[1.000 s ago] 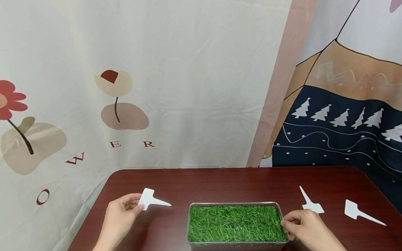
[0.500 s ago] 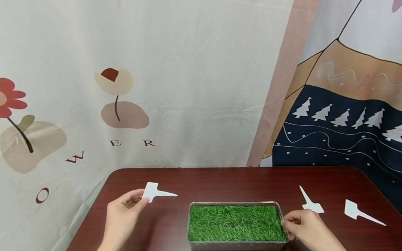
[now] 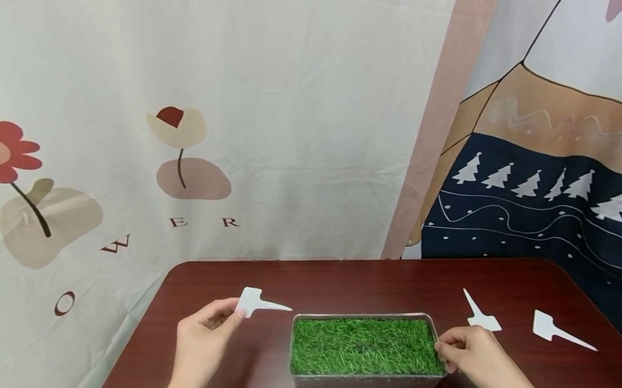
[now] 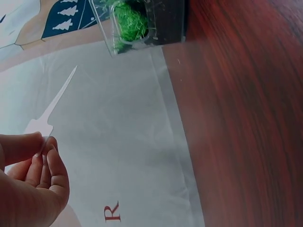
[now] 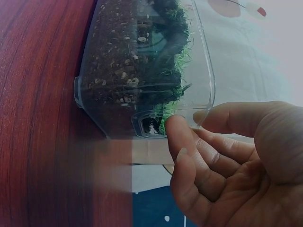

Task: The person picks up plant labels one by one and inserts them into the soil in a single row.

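Backdrop: pale curtain (image 3: 308, 130) printed with flowers and red letters, behind the table (image 3: 346, 286); navy fabric (image 3: 505, 220) with white trees to the right. Tabletop dark red-brown, wood-grained. Landmark: clear box (image 3: 371, 382), standing on the table, topped with green grass (image 3: 364, 345); brown, soil-like fill with pale bits seen through its wall in the right wrist view.

Held white tag (image 3: 249, 301): in the air, left of the box and toward its far side, pointed stem directed to the right, tip near the box's far left corner, not touching. Left hand (image 3: 205, 334) pinches its broad end between thumb and fingers.

Right hand (image 3: 476, 352), at the box's right end: thumb and index finger grip the rim, other fingers curled.

Second tag (image 3: 484, 320): flat on the table, right of the box, just beyond the right hand. Third tag (image 3: 544, 325): farther right of the box.
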The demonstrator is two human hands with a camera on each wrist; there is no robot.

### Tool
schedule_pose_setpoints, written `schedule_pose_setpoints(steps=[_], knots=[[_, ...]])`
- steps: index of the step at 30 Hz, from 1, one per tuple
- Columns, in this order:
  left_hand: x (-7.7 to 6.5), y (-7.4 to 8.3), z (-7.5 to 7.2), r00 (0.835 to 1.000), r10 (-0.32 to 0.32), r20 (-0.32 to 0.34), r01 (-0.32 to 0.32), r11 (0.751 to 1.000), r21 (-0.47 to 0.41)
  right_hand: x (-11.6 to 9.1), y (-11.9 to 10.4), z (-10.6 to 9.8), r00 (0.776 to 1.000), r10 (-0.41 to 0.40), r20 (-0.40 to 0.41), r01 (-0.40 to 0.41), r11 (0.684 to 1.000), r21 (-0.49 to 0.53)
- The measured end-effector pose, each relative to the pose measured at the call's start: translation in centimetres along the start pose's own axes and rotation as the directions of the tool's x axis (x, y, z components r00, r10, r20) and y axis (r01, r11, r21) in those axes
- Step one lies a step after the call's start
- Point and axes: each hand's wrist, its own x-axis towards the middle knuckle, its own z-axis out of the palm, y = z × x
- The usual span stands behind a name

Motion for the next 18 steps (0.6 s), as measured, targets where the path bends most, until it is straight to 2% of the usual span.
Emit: schedule_pose_setpoints(steps=[8,18], knots=[[-0.5,0.2,1.1,1.0,0.014,-0.002,-0.015,0.999,-0.036,-0.1,-0.2,0.1,1.0,0.002,-0.009,-0.002,1.0,0.011],[-1.3,-0.3,2.9,0.992,0.123,0.021,-0.122,0.991,-0.055,-0.1,-0.2,0.2,1.0,0.013,-0.017,-0.012,1.0,0.006]])
